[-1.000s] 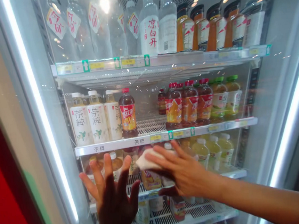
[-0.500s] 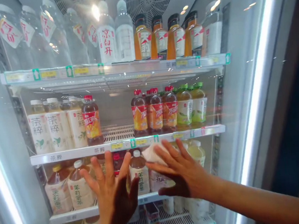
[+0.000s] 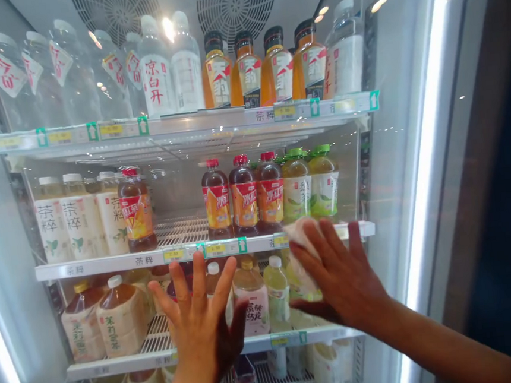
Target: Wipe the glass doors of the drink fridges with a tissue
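My left hand is spread, with its fingers pointing up, against the clear glass front of a drinks cooler. It holds nothing. To the right, my right hand presses a crumpled white cloth to the glass under its fingers. The cloth may be a paper wipe; I cannot tell. Behind the glass, near my right hand, stand a pink-labelled bottle and a pale green bottle. Part of the cloth is hidden by my fingers.
Inside, the top shelf bears clear water bottles and amber bottles. Red-capped tea bottles and green-capped bottles stand on the middle shelf. A bright light strip runs down the right side.
My right hand has slid the cloth to the right and a little upward across the glass. My left hand stays spread at nearly the same spot; the camera view has shifted slightly right.
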Motion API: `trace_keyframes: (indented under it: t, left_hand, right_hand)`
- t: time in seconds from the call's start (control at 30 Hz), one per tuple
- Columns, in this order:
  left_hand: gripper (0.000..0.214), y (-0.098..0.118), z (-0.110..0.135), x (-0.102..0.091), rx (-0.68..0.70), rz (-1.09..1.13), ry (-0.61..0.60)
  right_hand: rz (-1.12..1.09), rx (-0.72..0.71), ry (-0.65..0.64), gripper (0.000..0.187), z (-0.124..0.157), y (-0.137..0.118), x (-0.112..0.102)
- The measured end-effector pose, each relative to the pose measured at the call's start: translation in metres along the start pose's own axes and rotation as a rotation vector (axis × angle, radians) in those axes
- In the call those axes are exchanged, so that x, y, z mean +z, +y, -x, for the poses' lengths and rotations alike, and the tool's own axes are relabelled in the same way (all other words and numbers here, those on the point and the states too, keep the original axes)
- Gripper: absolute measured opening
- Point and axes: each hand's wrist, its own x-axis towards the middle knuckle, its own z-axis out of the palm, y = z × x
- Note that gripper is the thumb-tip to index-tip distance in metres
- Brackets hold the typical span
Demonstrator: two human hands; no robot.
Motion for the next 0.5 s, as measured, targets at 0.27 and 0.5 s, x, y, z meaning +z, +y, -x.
trace_keyframes:
  t: [0.27,0.5]
  left_hand:
    - [0.074,0.002,-0.008,0.005,0.035,0.018,0.042]
    - [0.072,-0.019,-0.005,-0.004,0.031,0.028,0.055]
  right_hand:
    - [0.008,0.047,-0.043,0.103,-0.001,0.004,-0.004]
    - [0.061,0.278,0.052,0.104,-0.044,-0.004,-0.005]
